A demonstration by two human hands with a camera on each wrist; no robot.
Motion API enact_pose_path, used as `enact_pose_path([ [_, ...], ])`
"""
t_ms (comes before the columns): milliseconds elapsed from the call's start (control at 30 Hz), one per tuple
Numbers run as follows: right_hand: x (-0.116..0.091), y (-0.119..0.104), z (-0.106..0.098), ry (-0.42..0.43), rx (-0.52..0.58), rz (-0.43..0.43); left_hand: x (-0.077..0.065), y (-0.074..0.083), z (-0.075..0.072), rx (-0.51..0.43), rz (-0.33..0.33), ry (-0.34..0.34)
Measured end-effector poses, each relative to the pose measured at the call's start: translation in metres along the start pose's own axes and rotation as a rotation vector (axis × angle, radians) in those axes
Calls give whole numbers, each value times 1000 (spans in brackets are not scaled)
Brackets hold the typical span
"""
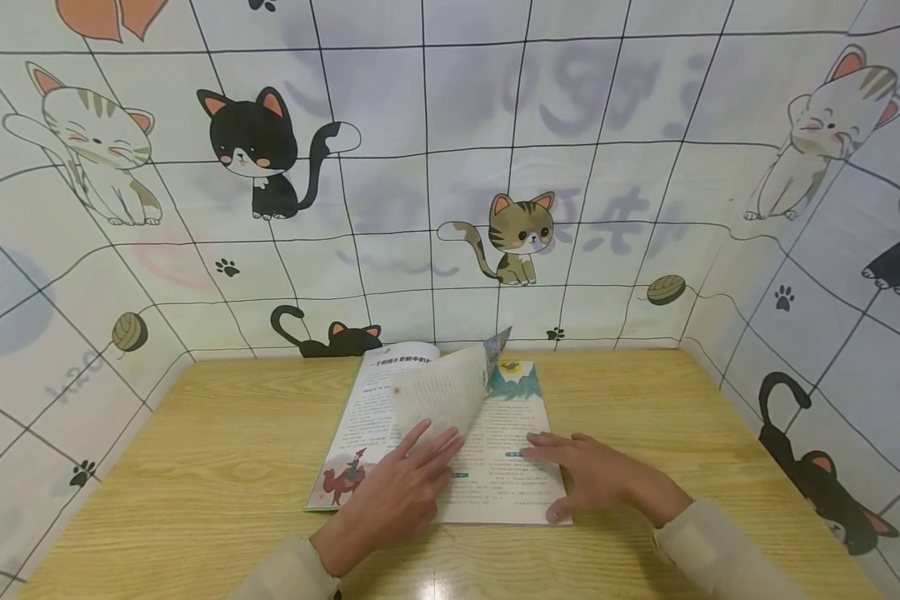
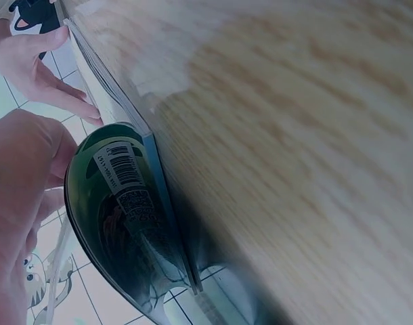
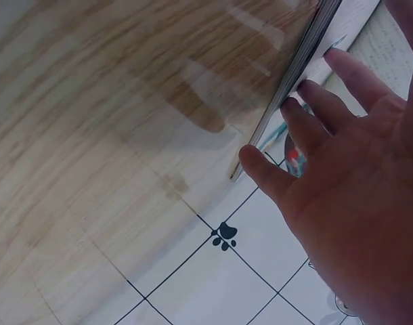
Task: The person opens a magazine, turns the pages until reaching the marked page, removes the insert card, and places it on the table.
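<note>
An open book with printed text and coloured pictures lies on the wooden table. One loose page stands curled up over its middle, the top corner bent to the right. My left hand rests on the foot of that page near the gutter, fingers extended. Spread over the right-hand page is my right hand, its thumb at the lower right corner. The right wrist view shows those fingers along the book's edge. In the left wrist view, the green cover with a barcode bows up from the table.
The wooden table extends on both sides of the book. A white cloth backdrop with grid lines and cartoon cats encloses the back and sides.
</note>
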State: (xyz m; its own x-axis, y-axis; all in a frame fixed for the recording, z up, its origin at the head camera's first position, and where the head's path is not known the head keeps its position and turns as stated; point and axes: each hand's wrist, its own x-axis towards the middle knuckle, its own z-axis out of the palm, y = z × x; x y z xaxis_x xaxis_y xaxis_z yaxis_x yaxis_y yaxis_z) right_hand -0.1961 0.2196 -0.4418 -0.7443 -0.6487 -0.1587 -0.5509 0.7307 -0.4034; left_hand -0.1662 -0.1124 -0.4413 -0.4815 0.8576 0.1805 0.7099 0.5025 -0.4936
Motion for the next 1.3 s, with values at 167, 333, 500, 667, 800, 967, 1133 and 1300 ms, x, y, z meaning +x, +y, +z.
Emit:
enact_pose_path([
  [167,0,-1,-2,1,2,-1,0,-1,1,-60,-49,-10],
  [333,0,-3,-3,-5,18,17,0,-1,3,-86,-103,-16],
  [500,0,-3,-3,-4,30,27,-1,0,4,-99,-142,-3],
  [667,-1,-3,-2,-2,16,14,-2,0,3,-85,-168,-62],
  [800,0,-2,-1,7,4,-4,-4,1,2,-132,-208,-136],
  [967,-1,-2,0,9,2,-2,-7,2,1,-272,-284,-190],
  [1133,-1,-2,-1,7,9,1,-8,2,4,-358,-327,-206],
  [1300,-2,-3,-1,5,27,8,-8,3,4,-379,-339,-219],
])
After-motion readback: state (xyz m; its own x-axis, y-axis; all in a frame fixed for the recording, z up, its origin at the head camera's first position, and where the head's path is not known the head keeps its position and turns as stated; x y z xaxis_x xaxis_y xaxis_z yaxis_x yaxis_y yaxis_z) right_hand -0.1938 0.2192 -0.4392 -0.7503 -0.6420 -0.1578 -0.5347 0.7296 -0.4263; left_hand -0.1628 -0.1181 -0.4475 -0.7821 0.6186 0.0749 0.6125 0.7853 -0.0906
